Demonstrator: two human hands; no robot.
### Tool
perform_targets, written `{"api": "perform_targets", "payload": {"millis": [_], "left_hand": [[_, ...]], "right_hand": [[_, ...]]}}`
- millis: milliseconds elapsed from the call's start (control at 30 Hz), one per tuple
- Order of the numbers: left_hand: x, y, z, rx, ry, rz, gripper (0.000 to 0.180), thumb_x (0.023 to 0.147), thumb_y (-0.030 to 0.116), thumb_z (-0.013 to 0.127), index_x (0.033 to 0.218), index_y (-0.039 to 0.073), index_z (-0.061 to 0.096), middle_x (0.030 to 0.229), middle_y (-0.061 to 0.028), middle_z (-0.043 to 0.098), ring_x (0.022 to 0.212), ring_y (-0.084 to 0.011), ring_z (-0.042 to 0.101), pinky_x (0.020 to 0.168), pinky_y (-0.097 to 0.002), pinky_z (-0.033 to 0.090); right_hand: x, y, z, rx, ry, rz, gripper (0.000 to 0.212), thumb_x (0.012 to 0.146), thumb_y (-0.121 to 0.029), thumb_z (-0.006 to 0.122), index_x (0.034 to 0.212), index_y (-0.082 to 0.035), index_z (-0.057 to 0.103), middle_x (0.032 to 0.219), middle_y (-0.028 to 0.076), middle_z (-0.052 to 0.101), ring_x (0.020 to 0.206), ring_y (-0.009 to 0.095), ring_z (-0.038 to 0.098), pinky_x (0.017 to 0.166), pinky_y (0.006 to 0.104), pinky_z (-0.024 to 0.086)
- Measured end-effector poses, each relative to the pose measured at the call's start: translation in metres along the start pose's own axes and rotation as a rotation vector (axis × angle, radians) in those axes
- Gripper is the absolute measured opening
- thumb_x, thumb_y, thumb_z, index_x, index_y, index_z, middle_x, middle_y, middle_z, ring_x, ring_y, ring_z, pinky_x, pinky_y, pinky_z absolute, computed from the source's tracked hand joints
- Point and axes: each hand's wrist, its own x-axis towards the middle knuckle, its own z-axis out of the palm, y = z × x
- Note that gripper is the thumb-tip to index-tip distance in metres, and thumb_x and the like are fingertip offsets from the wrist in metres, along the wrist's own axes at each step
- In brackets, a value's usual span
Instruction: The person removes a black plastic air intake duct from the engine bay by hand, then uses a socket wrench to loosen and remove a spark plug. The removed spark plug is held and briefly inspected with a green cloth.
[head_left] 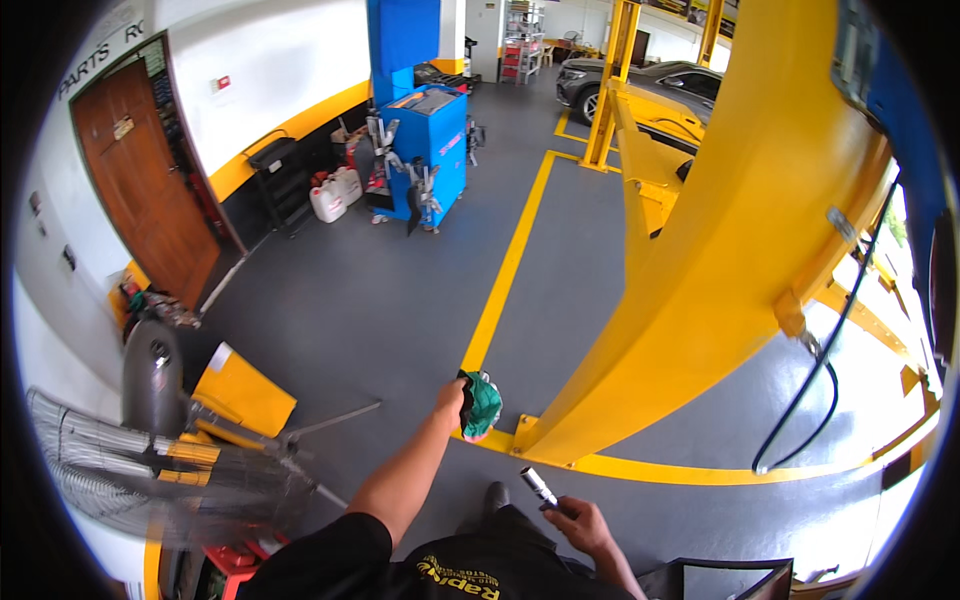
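Observation:
My left hand [452, 398] is stretched out ahead of me, closed round a bunched green cloth [484, 404] with dark and pinkish parts at its edges. Below and to the right, close to my body, my right hand [583, 528] grips a short metal tool [539, 487]. The tool has a shiny silver cylinder pointing up and left and a dark lower part in my fingers; its exact kind I cannot make out. The cloth and the tool are apart. Just right of the cloth stands the foot of a yellow lift post [640, 370].
On the left are a large fan [110, 470] and a tilted yellow panel [243, 390]. Farther off stand a blue machine [432, 150], white jugs [336, 195] and a wooden door [145, 180]. A dark hose [833, 390] hangs at right; a car [680, 85] is at the back.

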Motion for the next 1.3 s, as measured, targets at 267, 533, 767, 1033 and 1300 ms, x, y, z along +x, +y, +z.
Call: {"api": "perform_targets", "payload": {"millis": [267,533,767,1033,1300], "left_hand": [[0.183,0.044,0.060,0.112,-0.039,-0.093,0.033,0.098,0.025,0.066,0.118,-0.001,0.069,0.109,-0.0139,0.072,0.096,-0.0265,0.070,0.085,-0.0419,0.056],[0.304,0.212,0.093,0.153,-0.135,-0.253,0.031,0.102,0.024,0.060,0.116,-0.002,0.068,0.108,-0.0152,0.072,0.096,-0.0302,0.071,0.091,-0.0456,0.057],[0.403,0.386,0.150,0.228,-0.412,-0.419,0.032,0.106,0.021,0.051,0.121,-0.002,0.066,0.112,-0.0169,0.073,0.101,-0.0317,0.072,0.095,-0.0457,0.058],[0.635,0.505,0.270,0.266,-0.572,-0.315,0.032,0.104,0.023,0.054,0.124,0.000,0.067,0.108,-0.0131,0.074,0.099,-0.0265,0.072,0.093,-0.0435,0.059],[0.850,0.664,0.316,0.206,-0.370,-0.242,0.030,0.102,0.023,0.057,0.120,0.001,0.069,0.106,-0.0112,0.074,0.095,-0.0244,0.072,0.086,-0.0407,0.059]], "right_hand": [[0.168,-0.066,-0.008,0.255,0.018,0.116,0.031,0.105,-0.028,0.060,0.119,-0.002,0.069,0.078,0.000,0.060,0.068,0.008,0.054,0.063,0.0272,0.046],[0.400,-0.150,0.001,0.390,0.243,0.197,0.027,0.107,-0.021,0.056,0.117,0.000,0.069,0.073,-0.001,0.054,0.060,0.007,0.049,0.054,0.0249,0.041],[0.597,-0.249,-0.035,0.662,0.394,0.146,0.029,0.109,-0.025,0.055,0.116,0.001,0.068,0.076,-0.001,0.054,0.060,0.007,0.048,0.055,0.0251,0.043],[0.833,-0.303,-0.145,0.543,0.411,0.171,0.031,0.107,-0.027,0.060,0.114,0.001,0.070,0.078,0.001,0.058,0.064,0.009,0.053,0.058,0.0265,0.046],[1.135,-0.482,-0.310,0.243,0.264,0.138,0.030,0.102,-0.028,0.068,0.112,0.000,0.070,0.085,0.004,0.066,0.072,0.012,0.057,0.065,0.0292,0.048]]}}
